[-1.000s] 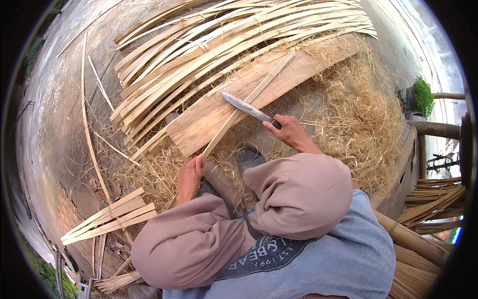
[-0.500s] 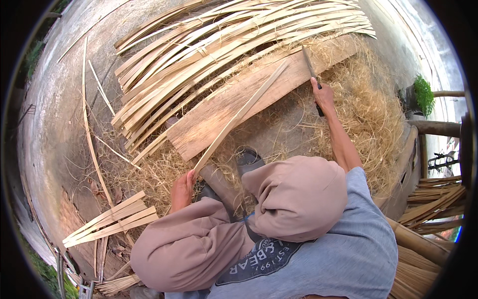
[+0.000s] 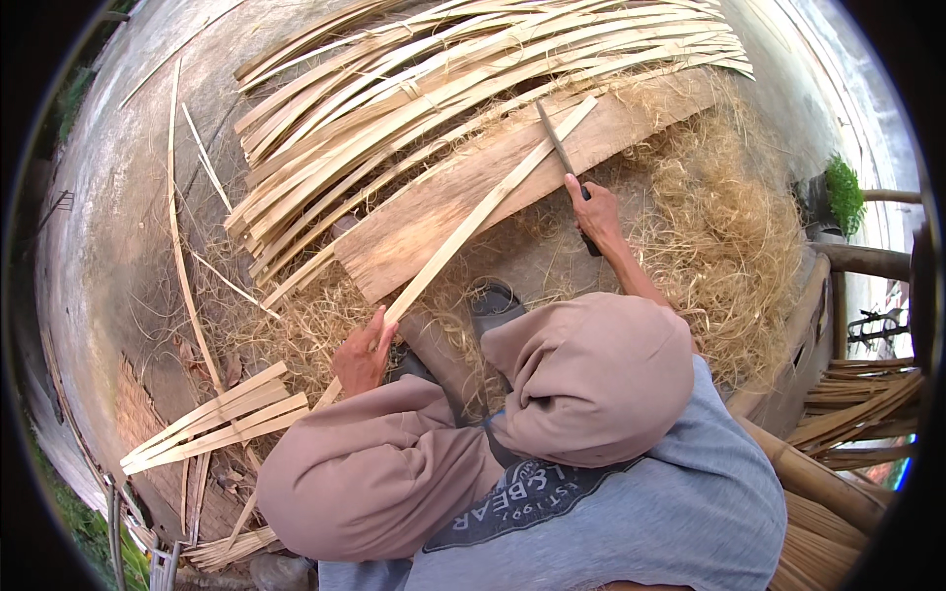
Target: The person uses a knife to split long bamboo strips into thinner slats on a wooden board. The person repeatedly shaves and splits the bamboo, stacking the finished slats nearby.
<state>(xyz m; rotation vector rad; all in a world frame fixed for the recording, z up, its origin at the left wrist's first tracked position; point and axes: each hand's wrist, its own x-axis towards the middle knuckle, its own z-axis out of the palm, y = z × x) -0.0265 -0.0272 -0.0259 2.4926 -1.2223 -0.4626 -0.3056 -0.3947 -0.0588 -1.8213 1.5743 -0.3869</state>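
My left hand point(image 3: 363, 352) is closed round the near part of a pale bamboo strip point(image 3: 463, 229), which slants up to the right across a flat wooden board point(image 3: 404, 236). Beyond the board's far right part, the strip's tip lies bare. In my right hand point(image 3: 595, 213) is a dark-handled knife point(image 3: 554, 136), its long blade pointing up and to the left, over or against the strip near its far end. Whether the edge touches the strip I cannot tell. The knife's handle end sticks out below my fist.
Many long bamboo strips point(image 3: 325, 148) lie in a bundle past the board. Curly shavings point(image 3: 729, 217) heap up at the right. Several short strips point(image 3: 222, 419) fan out at the lower left, near a long thin strip point(image 3: 177, 227). Bamboo poles point(image 3: 862, 260) stand at the right.
My right hand has moved left with the knife, bringing the blade to the strip. The strip has shifted up to the right, and its near end now shows below my left hand.
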